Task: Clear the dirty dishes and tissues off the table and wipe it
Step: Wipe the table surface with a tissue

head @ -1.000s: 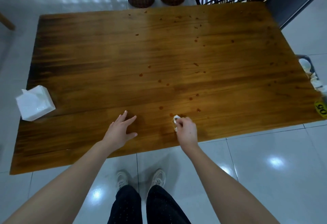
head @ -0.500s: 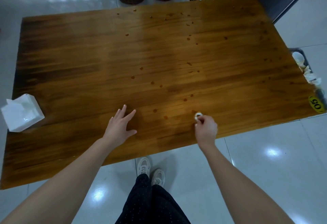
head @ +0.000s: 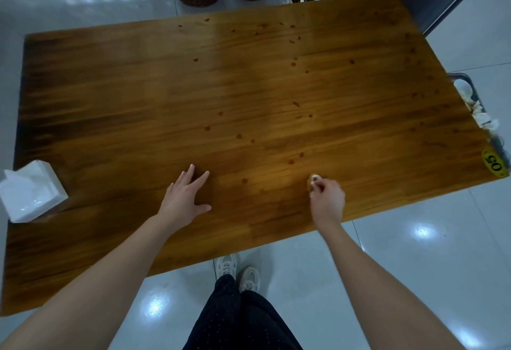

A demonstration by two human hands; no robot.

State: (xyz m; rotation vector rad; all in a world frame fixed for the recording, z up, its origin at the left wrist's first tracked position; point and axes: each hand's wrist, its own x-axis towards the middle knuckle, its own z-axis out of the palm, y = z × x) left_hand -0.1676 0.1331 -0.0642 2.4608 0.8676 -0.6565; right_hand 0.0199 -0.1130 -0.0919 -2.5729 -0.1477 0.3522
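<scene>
right hand (head: 327, 198) – pinches tissue (head: 314, 181) | left hand (head: 185, 196) – flat on table (head: 110, 117)

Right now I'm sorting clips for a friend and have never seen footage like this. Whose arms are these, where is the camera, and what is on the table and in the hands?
There is no machine here. A person wears a wide-angle camera on the head, so you look down along their own two arms. The left hand lies flat on the wooden table, fingers spread. The right hand pinches a small white tissue wad against the tabletop. Small brown spots dot the wood. A white tissue pack sits at the table's left edge, and a yellow sticker reading 05 is at the near right corner. Beside that right edge, a dark bin holds crumpled white tissues. At the bottom of the picture are the person's legs and shoes.
</scene>
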